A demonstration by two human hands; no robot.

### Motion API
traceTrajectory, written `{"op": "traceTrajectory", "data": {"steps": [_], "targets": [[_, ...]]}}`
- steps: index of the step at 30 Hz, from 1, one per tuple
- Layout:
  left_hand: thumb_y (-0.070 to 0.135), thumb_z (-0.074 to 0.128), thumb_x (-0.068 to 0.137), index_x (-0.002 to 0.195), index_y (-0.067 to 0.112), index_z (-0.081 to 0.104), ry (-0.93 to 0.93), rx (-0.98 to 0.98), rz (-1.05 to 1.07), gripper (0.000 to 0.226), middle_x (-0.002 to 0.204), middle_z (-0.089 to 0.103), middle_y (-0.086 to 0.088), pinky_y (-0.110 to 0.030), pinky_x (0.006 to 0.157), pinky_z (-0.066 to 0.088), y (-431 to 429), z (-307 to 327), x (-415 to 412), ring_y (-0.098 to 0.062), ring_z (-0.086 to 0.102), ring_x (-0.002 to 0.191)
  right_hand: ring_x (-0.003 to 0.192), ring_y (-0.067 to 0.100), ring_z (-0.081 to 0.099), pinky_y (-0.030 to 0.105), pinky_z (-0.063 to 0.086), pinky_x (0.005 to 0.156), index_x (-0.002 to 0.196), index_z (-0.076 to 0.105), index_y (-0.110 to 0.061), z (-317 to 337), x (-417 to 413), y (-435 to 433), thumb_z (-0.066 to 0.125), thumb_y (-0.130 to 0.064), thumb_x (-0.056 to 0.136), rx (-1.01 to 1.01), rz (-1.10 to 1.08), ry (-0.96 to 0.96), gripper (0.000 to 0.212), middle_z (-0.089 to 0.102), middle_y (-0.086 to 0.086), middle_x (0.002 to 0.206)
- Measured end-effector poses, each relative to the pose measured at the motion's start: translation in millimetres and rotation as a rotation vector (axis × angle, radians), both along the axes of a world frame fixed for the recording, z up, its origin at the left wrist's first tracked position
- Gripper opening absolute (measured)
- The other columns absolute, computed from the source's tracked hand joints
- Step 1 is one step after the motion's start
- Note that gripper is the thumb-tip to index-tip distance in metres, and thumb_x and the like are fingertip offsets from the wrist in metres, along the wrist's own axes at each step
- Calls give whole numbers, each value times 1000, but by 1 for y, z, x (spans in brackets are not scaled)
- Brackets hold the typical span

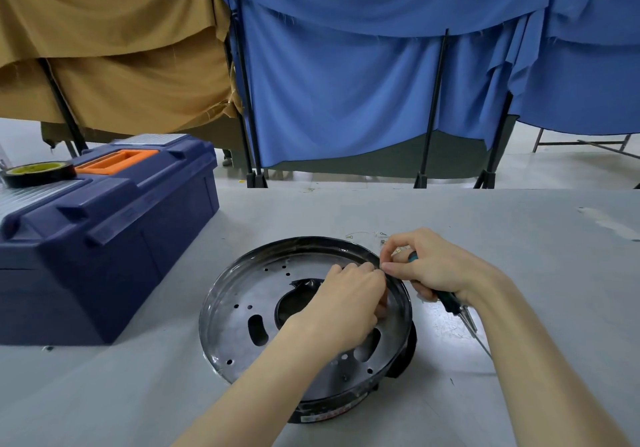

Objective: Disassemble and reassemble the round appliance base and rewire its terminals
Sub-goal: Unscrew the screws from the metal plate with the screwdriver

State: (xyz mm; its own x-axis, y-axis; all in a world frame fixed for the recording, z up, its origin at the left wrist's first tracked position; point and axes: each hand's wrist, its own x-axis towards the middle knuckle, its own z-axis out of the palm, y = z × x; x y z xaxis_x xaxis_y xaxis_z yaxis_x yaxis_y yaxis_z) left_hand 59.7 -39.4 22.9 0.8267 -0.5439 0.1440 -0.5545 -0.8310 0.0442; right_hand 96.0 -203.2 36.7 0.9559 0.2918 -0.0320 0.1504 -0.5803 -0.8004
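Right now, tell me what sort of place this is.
Probably a makeshift repair workstation: a toolbox with a tape roll on it beside the opened base on the table, a screwdriver in the right hand, and cloth-draped screens behind.

Toolbox [104, 238] left of base [239, 283] — tape roll [38, 172] on toolbox; curtains [346, 82] behind table [519, 238].

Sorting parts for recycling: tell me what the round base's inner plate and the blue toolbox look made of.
Inner plate: probably sheet metal, bare grey and glossy; it shows reflections and clean punched holes and slots. Toolbox: apparently moulded plastic, dark blue, slightly glossy, with rounded ribs and an orange handle inset.
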Motion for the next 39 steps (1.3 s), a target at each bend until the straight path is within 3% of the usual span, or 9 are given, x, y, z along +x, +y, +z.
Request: {"op": "traceTrajectory", "data": {"steps": [7,8,11,14,18,23,26,32,39], "targets": [[6,49,94,105,7,51,207,42,39,10,118,50,-14,-33,80,30,-4,10,2,-32,48,109,37,18,36,29,34,46,88,62,-7,1,0,-1,60,-10,95,-4,12,7,8,46,-3,48],[5,49,94,96,8,50,244,43,41,4,115,51,-14,-34,79,33,-5,12,3,-32,50,106,37,18,36,29,34,46,88,62,-7,1,-1,-1,60,-10,95,-4,16,8,8,46,-3,48],[6,51,95,68,12,39,293,47,43,30,90,48,-9,-35,71,36,-7,17,7,-31,50,89,37,18,36,29,35,47,88,62,-7,0,0,-1,61,-10,95,1,19,9,8,45,-4,46],[11,56,93,60,17,37,347,26,37,39,71,42,-4,-39,71,42,-4,21,9,-37,53,86,37,18,36,30,35,47,89,62,-7,0,1,-2,61,-9,95,6,18,11,7,45,-5,44],[12,56,92,68,15,46,363,19,-21,26,77,58,-8,-46,82,52,-2,28,9,-34,60,86,38,19,35,29,33,46,89,62,-7,0,0,-2,61,-9,95,11,17,18,6,44,-6,45],[8,61,84,82,8,58,297,95,-35,4,88,62,-9,-43,74,56,-11,32,9,-27,59,74,38,19,33,29,31,46,89,62,-6,3,-2,-1,61,-8,89,37,20,34,2,44,5,56],[8,66,81,62,15,41,223,128,-43,32,68,47,0,-33,54,45,-15,32,7,-17,45,54,37,18,33,29,31,46,88,62,-7,5,-4,0,58,-3,85,42,16,41,6,44,7,58],[6,69,81,61,16,24,20,200,-110,50,67,23,3,-28,44,20,-21,32,-2,-12,26,54,34,15,35,22,30,39,91,64,-5,5,-3,0,48,3,84,29,-2,53,19,46,-6,43],[4,66,83,80,16,39,-54,186,-128,30,68,21,4,-28,46,18,-21,31,-7,-11,24,53,35,16,35,21,30,38,90,65,-11,4,-2,0,48,-2,91,13,-35,58,19,44,6,47]]}}
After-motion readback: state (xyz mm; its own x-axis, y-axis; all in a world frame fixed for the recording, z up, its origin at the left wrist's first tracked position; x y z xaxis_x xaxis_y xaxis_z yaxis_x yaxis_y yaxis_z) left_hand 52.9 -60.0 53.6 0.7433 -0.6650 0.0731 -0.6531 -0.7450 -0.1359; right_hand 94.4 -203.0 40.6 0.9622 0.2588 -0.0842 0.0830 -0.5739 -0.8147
